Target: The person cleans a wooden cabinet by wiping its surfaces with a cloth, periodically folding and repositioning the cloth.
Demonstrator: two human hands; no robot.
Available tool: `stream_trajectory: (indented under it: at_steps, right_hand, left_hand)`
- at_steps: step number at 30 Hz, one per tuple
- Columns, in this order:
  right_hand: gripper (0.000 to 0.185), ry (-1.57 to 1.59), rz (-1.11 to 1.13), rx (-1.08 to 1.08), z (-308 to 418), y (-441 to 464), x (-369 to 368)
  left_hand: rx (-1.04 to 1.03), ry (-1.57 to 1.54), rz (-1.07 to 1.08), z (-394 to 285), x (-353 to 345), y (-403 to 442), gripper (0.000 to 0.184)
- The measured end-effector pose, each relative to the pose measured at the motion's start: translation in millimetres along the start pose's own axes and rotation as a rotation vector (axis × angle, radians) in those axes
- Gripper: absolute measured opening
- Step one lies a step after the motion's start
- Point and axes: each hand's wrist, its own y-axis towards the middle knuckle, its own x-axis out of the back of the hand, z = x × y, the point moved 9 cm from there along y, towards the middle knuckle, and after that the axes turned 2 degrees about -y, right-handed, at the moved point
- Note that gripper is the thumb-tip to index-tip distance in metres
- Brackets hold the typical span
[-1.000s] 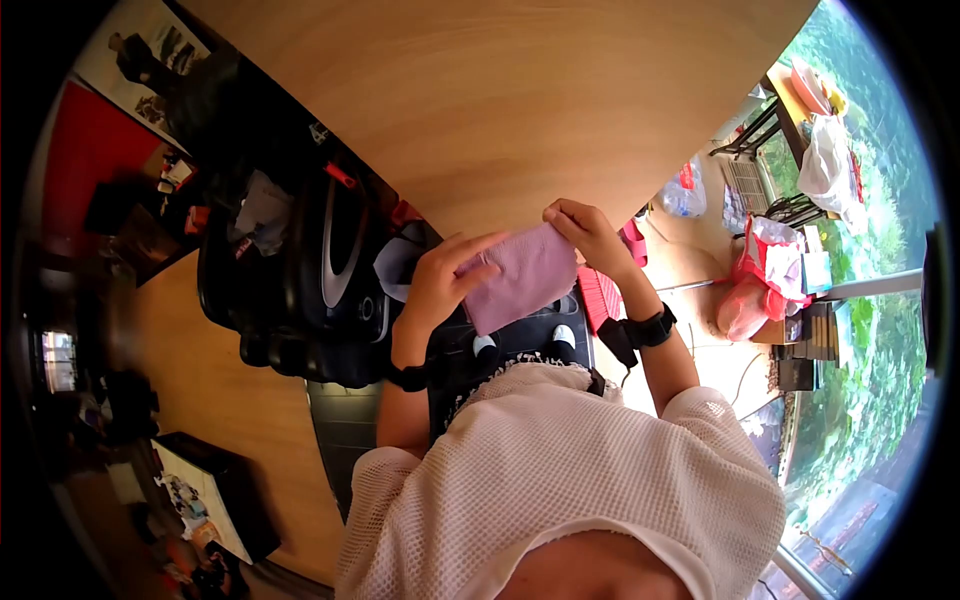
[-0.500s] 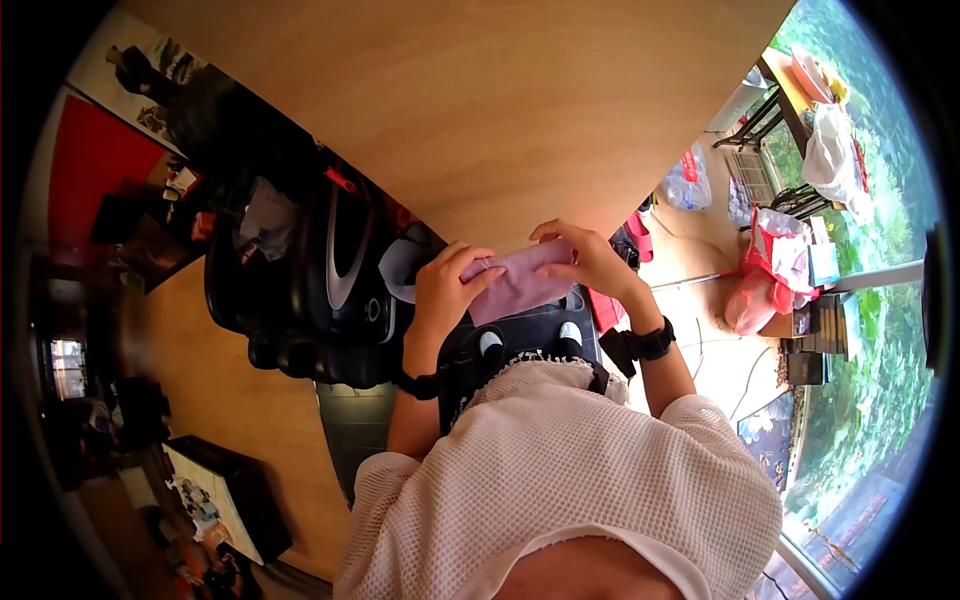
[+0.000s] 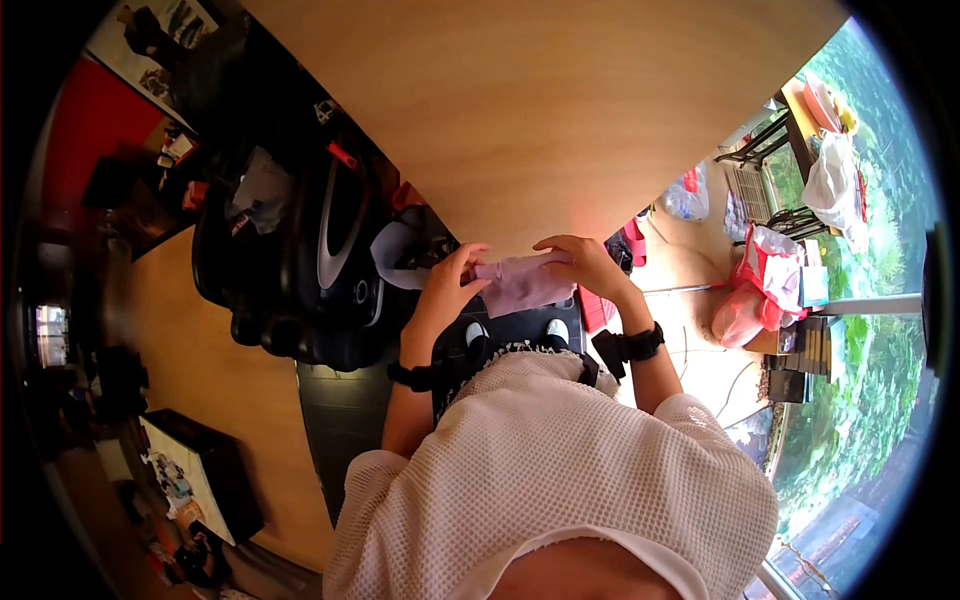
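A pale pink folded cloth stretches between my two hands, in front of my waist. My left hand is at its left end, fingers and thumb curled around the edge. At the other end, my right hand grips the upper right corner, fingers on top. The lower part of the cloth hangs loose above the dark floor. Both wrists wear black straps. Just beyond the hands is the near corner of a wooden panel.
A black massage chair stands to the left, with a grey rounded object beside my left hand. On the right are red and white bags, a white bag, stacked boxes and a red broom head.
My left hand has shifted slightly along the left end of the cloth, and its fingers are more raised. The view has turned and moved a little, so the surroundings have shifted.
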Motion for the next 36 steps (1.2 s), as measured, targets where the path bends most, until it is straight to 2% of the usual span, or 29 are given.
stream_trajectory:
  at_steps: [4,6,7,9,11,12,15,19,20,22,23,24,27,30,33,36]
  right_hand:
    - [0.020,-0.040,0.052,-0.070,-6.5,7.9,-9.5]
    - [0.018,-0.135,0.000,-0.020,-6.9,13.3,-11.0]
    - [0.017,-0.183,-0.030,0.007,-5.1,16.7,-11.3]
    - [0.017,-0.376,-0.201,0.140,18.0,26.8,-1.6]
    - [0.017,-0.632,-0.416,0.260,43.6,36.9,10.5]
    - [0.016,-0.654,-0.468,0.263,48.7,45.5,14.5]
    - [0.013,-0.387,-0.538,0.136,58.8,64.7,21.7]
    - [0.013,-0.497,-0.712,0.112,81.6,73.6,25.2]
    - [0.013,-0.411,-0.765,0.125,76.5,75.4,26.8]
    - [0.014,-0.234,-0.867,0.153,53.0,78.9,25.3]
    - [0.014,-0.244,-0.877,0.189,50.9,78.5,21.3]
    - [0.014,-0.253,-0.887,0.221,49.5,76.2,16.0]
    - [0.014,-0.246,-0.906,0.266,55.6,72.8,8.1]
    - [0.013,-0.233,-0.889,0.229,53.4,77.0,10.2]
    - [0.012,-0.216,-0.884,0.228,46.4,79.6,11.4]
    - [0.014,-0.252,-0.921,0.256,46.7,77.9,7.4]
  left_hand:
    - [-0.106,0.084,-0.077,1.9,12.2,-5.2,0.041]
    - [-0.192,0.251,-0.155,0.0,20.3,-8.4,0.038]
    - [-0.156,0.223,-0.210,5.7,27.1,-7.2,0.036]
    - [-0.084,0.165,-0.318,11.6,42.3,-2.5,0.033]
    - [-0.121,0.169,-0.374,2.7,57.0,7.9,0.032]
    - [-0.141,0.149,-0.402,-2.6,65.8,14.0,0.031]
    - [-0.153,-0.058,-0.463,-4.9,86.1,37.4,0.025]
    - [-0.314,-0.188,-0.589,-12.1,100.0,54.7,0.022]
    - [-0.339,-0.241,-0.611,-17.9,99.4,55.5,0.022]
    - [-0.356,-0.093,-0.683,-19.9,95.7,48.0,0.021]
    - [-0.361,-0.017,-0.719,-21.3,93.7,43.6,0.021]
    - [-0.388,-0.027,-0.831,-25.7,95.1,36.2,0.016]
    - [-0.391,-0.077,-0.935,-8.0,98.1,33.5,0.018]
    - [-0.441,0.050,-0.950,-7.3,93.1,35.7,0.022]
    - [-0.273,0.114,-0.808,-4.2,78.7,35.7,0.018]
    - [-0.320,0.145,-0.621,-11.5,49.7,35.2,0.016]
